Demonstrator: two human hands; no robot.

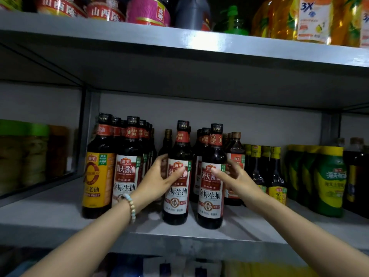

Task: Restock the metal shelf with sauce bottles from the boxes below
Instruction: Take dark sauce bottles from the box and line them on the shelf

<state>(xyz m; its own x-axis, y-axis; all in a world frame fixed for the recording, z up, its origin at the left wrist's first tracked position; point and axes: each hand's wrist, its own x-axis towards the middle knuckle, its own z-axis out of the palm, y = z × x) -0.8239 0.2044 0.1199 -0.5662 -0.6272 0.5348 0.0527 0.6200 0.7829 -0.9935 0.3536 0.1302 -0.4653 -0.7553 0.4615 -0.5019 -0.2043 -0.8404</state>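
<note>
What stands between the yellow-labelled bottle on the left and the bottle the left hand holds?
In the head view, one white-labelled sauce bottle stands there, at the front of its own row.

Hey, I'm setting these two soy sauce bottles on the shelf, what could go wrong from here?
The left bottle and right bottle stand near the shelf edge; a nudge could tip them off.
The right hand only touches its bottle with loose fingers, so it may slip if lifted.
Pushing either back could knock the rear bottles packed close behind.
</note>
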